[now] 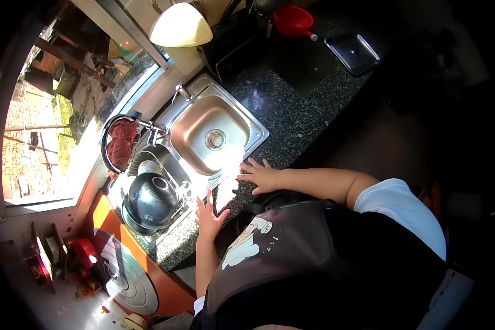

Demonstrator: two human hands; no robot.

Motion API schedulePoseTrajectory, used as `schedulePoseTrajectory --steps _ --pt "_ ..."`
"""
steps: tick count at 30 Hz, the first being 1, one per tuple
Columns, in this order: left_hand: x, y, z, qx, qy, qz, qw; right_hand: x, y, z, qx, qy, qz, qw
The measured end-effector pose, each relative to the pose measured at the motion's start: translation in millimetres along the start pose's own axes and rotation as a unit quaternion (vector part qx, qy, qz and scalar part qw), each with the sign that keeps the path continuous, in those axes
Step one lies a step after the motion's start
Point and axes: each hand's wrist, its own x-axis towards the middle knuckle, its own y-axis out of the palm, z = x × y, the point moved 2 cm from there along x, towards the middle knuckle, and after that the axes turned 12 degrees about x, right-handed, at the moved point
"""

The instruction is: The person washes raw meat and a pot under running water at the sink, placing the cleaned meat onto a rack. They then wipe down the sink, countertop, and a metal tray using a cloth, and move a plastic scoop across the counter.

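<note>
My left hand (208, 219) rests at the counter's front edge beside the dish rack, fingers spread and holding nothing. A little to the right, my right hand (260, 176) lies at the same edge near the sink's front corner, its fingers apart. Between and ahead of them is the steel sink (184, 124), with a drain strainer (215, 139) in its bare basin. In the dish rack (173, 160) sits a dark, shiny round pot or bowl (154, 201), with other dishes partly hidden behind it.
A curved faucet (105, 144) stands by the window, near a dark red cloth-like item (121, 144). Along the dark granite counter (313, 93) are a black tray (353, 54) and a red scoop or strainer (293, 22). A round grey lid (126, 275) leans at lower left.
</note>
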Motion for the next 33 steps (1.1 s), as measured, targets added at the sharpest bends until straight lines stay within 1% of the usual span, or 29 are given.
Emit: schedulePoseTrajectory --steps 1,2,4,6,7,8,9,10,11,12,13,14,15,16,17,18,19,20,21,24,25,26,27,28,29,30,32,33 --pt "1.3 7.8 2.5 0.015 0.013 0.028 0.999 -20.7 -8.0 5.5 -0.012 0.002 -0.012 1.0" --pt "0.6 15.9 4.8 0.076 0.014 0.073 0.994 -34.1 -9.4 -4.7 -0.016 0.018 -0.012 1.0" --pt "-7.4 38.2 14.5 0.023 0.028 0.11 0.993 -56.5 -7.3 -35.9 -0.017 0.042 -0.013 0.999" --pt "-25.5 58.7 20.3 -0.071 0.061 0.073 0.993 -81.8 -12.1 -70.9 0.011 0.104 -0.064 0.992" --pt "-36.5 64.9 19.0 -0.05 0.055 0.069 0.995 -95.9 -18.8 -86.0 0.033 0.133 -0.092 0.986" --pt "-46.7 78.5 22.8 -0.078 0.025 0.078 0.994 -105.6 -23.5 -107.7 0.054 0.164 -0.118 0.978" --pt "-59.7 82.3 21.1 -0.093 0.023 0.07 0.993 -112.6 -29.1 -133.4 0.05 0.17 -0.153 0.972" --pt "-69.5 109.0 38.1 -0.127 0.014 0.067 0.99 -119.5 -38.4 -158.8 0.047 0.176 -0.186 0.965" --pt "-84.2 113.5 29.5 -0.089 -0.026 0.069 0.993 -127.4 -54.0 -179.1 0.073 0.185 -0.225 0.954" --pt "-90.3 126.9 23.7 -0.084 -0.052 0.074 0.992 -135.7 -72.2 -202.2 0.097 0.193 -0.263 0.94" --pt "-92.6 140.9 21.1 -0.084 -0.072 0.08 0.991 -142.3 -90.4 -228.8 0.063 0.18 -0.322 0.927" --pt "-96.5 158.1 20.3 -0.092 -0.095 0.091 0.987 -144.1 -110.0 -266.7 0.074 0.167 -0.354 0.917" --pt "-98.0 175.6 16.9 -0.097 -0.116 0.1 0.983 -150.6 -140.3 -284.7 0.061 0.191 -0.37 0.907" --pt "-98.5 194.0 10.8 -0.104 -0.138 0.11 0.979 -153.1 -167.1 -314.8 0.027 0.205 -0.413 0.887" --pt "-99.1 212.1 4.6 -0.11 -0.165 0.118 0.973 -160.2 -194.2 -340.3 0.045 0.216 -0.42 0.88" --pt "-98.3 228.2 -3.0 -0.12 -0.192 0.129 0.966 -162.9 -221.7 -376.8 0.027 0.233 -0.414 0.88" --pt "-99.3 244.4 -13.0 -0.127 -0.219 0.139 0.957 -163.9 -246.8 -419.4 -0.02 0.249 -0.414 0.875" --pt "-102.3 260.9 -22.7 -0.137 -0.246 0.147 0.948 -173.4 -275.2 -435.7 -0.016 0.278 -0.416 0.866" --pt "-106.0 277.8 -34.7 -0.151 -0.268 0.156 0.939 -175.4 -301.8 -475.4 -0.002 0.314 -0.413 0.855" --pt "-122.1 324.9 -69.0 -0.185 -0.316 0.181 0.913 -195.0 -378.0 -524.4 -0.047 0.375 -0.443 0.813" --pt "-129.8 336.7 -84.2 -0.199 -0.329 0.19 0.903 -195.4 -401.1 -552.6 -0.037 0.391 -0.459 0.797" --pt "-135.6 352.0 -94.6 -0.208 -0.336 0.194 0.898 -200.2 -420.0 -566.9 -0.018 0.395 -0.454 0.798" --pt "-143.6 366.5 -101.4 -0.218 -0.34 0.199 0.893 -202.0 -430.6 -591.5 -0.017 0.38 -0.475 0.794" --pt "-151.1 376.5 -109.8 -0.228 -0.343 0.2 0.889 -203.5 -439.0 -603.5 -0.01 0.392 -0.475 0.787" --pt "-160.6 386.6 -115.5 -0.239 -0.349 0.197 0.884 -201.5 -445.4 -627.1 -0.017 0.38 -0.47 0.797" --pt "-162.4 392.5 -126.4 -0.249 -0.351 0.195 0.881 -200.5 -449.6 -638.8 -0.024 0.359 -0.437 0.824" --pt "-150.4 322.8 -182.5 -0.345 -0.471 0.053 0.81 -196.0 -451.3 -657.7 0.011 0.326 -0.432 0.841" --pt "-149.7 302.2 -197.2 -0.333 -0.481 0.045 0.81 -195.3 -450.8 -651.1 -0.009 0.281 -0.455 0.845"
